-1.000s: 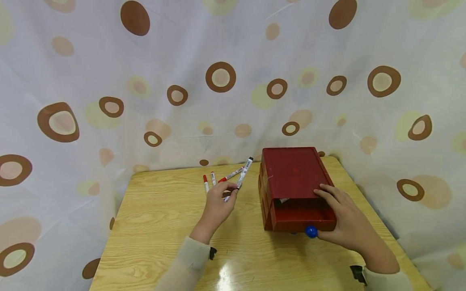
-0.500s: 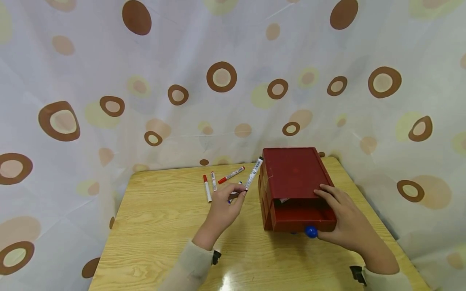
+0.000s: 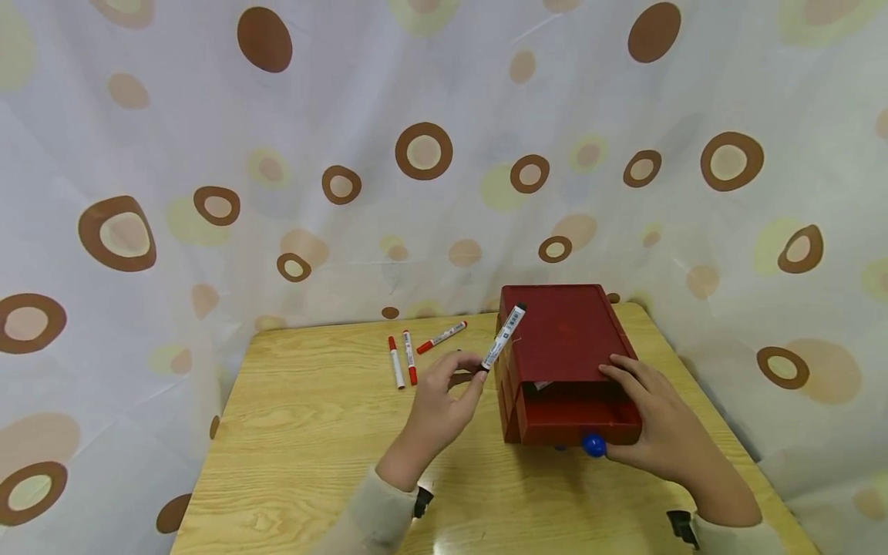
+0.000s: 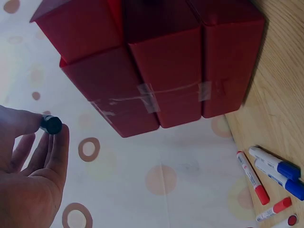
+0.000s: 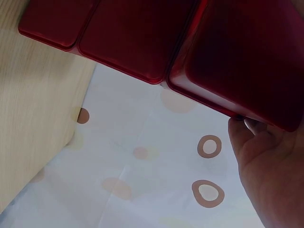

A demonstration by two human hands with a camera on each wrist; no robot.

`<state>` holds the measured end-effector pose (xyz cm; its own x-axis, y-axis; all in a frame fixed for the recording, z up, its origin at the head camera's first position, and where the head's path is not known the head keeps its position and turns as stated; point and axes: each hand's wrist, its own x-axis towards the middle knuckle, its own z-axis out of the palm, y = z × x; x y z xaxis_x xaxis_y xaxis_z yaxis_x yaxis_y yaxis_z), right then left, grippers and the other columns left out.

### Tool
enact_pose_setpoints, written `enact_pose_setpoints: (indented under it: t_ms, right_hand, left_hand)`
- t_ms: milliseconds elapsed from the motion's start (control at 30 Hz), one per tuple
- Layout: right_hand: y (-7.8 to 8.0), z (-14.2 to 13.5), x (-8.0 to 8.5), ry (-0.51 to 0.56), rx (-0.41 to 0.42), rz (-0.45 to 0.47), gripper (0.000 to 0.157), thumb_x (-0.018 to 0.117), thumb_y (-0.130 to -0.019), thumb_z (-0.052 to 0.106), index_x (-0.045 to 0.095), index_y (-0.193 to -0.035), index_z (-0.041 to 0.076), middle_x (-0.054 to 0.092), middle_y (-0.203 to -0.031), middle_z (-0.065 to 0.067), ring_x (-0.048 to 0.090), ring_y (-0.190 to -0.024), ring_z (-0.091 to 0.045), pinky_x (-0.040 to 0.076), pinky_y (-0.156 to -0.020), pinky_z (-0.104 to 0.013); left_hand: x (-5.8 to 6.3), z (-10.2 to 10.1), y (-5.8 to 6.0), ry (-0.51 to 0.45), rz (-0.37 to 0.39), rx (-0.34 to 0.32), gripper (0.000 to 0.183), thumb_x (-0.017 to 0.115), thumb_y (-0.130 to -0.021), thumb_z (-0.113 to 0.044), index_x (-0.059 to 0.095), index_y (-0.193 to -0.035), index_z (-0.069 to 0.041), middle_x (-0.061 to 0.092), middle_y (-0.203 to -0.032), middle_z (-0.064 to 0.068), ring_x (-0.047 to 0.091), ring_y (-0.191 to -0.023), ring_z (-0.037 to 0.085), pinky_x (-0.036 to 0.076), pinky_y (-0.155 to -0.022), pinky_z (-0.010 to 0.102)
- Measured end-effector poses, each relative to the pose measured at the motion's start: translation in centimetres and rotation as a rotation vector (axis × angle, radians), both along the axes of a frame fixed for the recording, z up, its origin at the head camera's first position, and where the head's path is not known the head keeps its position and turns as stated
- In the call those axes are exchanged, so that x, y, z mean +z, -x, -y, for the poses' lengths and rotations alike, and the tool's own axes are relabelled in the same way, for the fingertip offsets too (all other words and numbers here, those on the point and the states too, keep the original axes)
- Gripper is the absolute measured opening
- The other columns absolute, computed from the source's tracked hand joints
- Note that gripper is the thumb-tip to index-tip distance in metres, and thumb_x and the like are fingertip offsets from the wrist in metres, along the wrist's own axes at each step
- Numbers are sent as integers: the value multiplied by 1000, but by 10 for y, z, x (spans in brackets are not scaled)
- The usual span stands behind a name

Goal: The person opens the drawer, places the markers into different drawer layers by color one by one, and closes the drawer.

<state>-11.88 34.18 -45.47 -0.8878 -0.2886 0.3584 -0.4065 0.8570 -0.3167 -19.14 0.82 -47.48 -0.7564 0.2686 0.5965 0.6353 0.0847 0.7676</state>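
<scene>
My left hand point(image 3: 444, 408) pinches a white marker point(image 3: 502, 339) between thumb and fingers, its black end pointing up. The marker overlaps the left edge of a red drawer cabinet point(image 3: 562, 327) in the head view, held above the table. In the left wrist view the marker's dark end point(image 4: 52, 125) faces the camera. The cabinet's top drawer point(image 3: 569, 435) is pulled out, with a pale piece of something point(image 3: 543, 385) inside at the back left. My right hand point(image 3: 669, 432) grips the cabinet's right front corner, fingertips on the top and thumb beside the blue knob point(image 3: 593, 445).
Red-capped markers point(image 3: 396, 362) lie on the wooden table point(image 3: 298, 432) left of the cabinet. Two blue-capped markers point(image 4: 280, 175) show in the left wrist view, mostly hidden behind my left hand in the head view. A patterned curtain point(image 3: 444, 216) hangs behind the table.
My left hand has carried the marker rightward, from over the loose markers to the cabinet's left side. The right hand and the pulled-out drawer have stayed in place.
</scene>
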Motion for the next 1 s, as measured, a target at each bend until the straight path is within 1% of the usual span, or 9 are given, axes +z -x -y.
enact_pose_setpoints:
  t_ms: [67, 167, 300, 467, 667, 767, 1000]
  right_hand:
    - [0, 0, 0, 1, -1, 0, 113, 106, -57, 28, 51, -155, 14, 45, -160, -15, 42, -142, -46, 48, -98, -73]
    - [0, -1, 0, 0, -6, 2, 113, 106, -57, 29, 51, -155, 15, 44, -160, -15, 42, -142, -45, 48, -98, -73]
    - [1, -1, -2, -2, -10, -3, 113, 106, -56, 30, 52, -154, 15, 45, -160, -14, 42, -142, -45, 48, -98, -74]
    - [2, -2, -4, -5, -8, -10, 113, 107, -56, 31, 52, -154, 15, 45, -160, -14, 42, -141, -44, 49, -98, -74]
    - [2, -2, -4, -8, -8, -14, 114, 107, -56, 32, 52, -154, 14, 45, -160, -14, 42, -141, -44, 50, -98, -74]
    - [2, -2, -4, -7, -7, -17, 113, 107, -56, 31, 52, -153, 13, 46, -159, -15, 42, -141, -45, 50, -98, -74]
    - [2, -1, -4, -5, -7, -16, 113, 107, -55, 30, 53, -153, 11, 46, -159, -15, 42, -141, -45, 50, -98, -76]
  left_hand:
    - [3, -4, -2, -7, -29, -11, 17, 69, -102, -2, 69, -119, -4, 73, -113, 10, 75, -104, 22, 64, -92, 30]
    - [8, -9, -5, 3, -49, -19, 18, 69, -101, -2, 69, -119, -6, 73, -113, 8, 75, -105, 22, 64, -92, 30]
    - [13, -15, -10, 28, -55, -26, 19, 70, -101, -3, 69, -120, -7, 73, -114, 6, 74, -107, 19, 63, -94, 29]
    - [18, -20, -15, 58, -86, -47, 18, 68, -103, -5, 69, -121, -7, 72, -117, 6, 73, -109, 15, 62, -95, 28]
    - [22, -27, -16, 67, -157, -49, 17, 69, -102, -5, 69, -119, -6, 72, -114, 7, 72, -107, 14, 62, -94, 25]
    - [23, -30, -17, 62, -180, -60, 16, 69, -102, -3, 69, -118, -5, 73, -113, 7, 73, -105, 14, 62, -92, 24]
    - [26, -36, -19, 64, -200, -97, 17, 68, -102, -2, 69, -119, -5, 72, -113, 7, 72, -103, 12, 61, -91, 21]
